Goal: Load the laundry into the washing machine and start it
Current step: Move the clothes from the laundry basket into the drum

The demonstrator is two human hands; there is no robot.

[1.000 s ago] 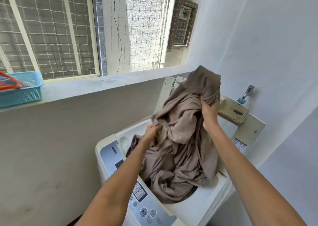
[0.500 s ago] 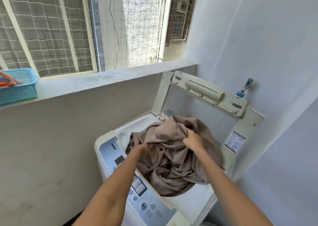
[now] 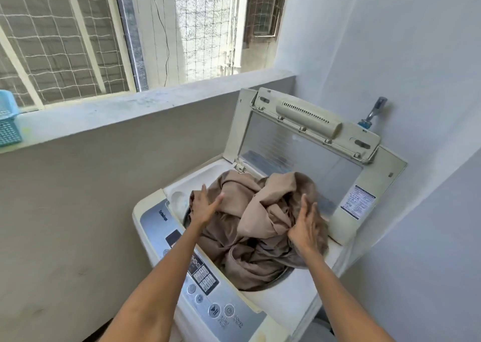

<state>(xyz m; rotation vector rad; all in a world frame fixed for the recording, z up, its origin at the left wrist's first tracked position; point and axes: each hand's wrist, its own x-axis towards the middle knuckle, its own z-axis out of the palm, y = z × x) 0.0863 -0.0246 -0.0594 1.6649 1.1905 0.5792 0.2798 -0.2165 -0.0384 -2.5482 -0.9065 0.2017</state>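
A crumpled beige-brown cloth (image 3: pixel 250 227) fills the drum opening of a white top-loading washing machine (image 3: pixel 286 300) and bulges above its rim. The machine's lid (image 3: pixel 307 143) stands raised at the back. My left hand (image 3: pixel 204 206) is flat on the cloth's left side, fingers spread. On the cloth's right side my right hand (image 3: pixel 307 227) rests with open fingers against a fold. Neither hand grips the fabric. A grey control panel (image 3: pixel 203 284) with round buttons runs along the near edge.
A concrete window ledge (image 3: pixel 145 107) runs behind the machine, with a blue plastic basket (image 3: pixel 7 122) at its far left. A water tap (image 3: pixel 374 112) sticks out of the white wall on the right, behind the lid. Netted window bars are above the ledge.
The cloth came down from held high above the machine into the drum. Both hands let go of it and now lie open against the heap.
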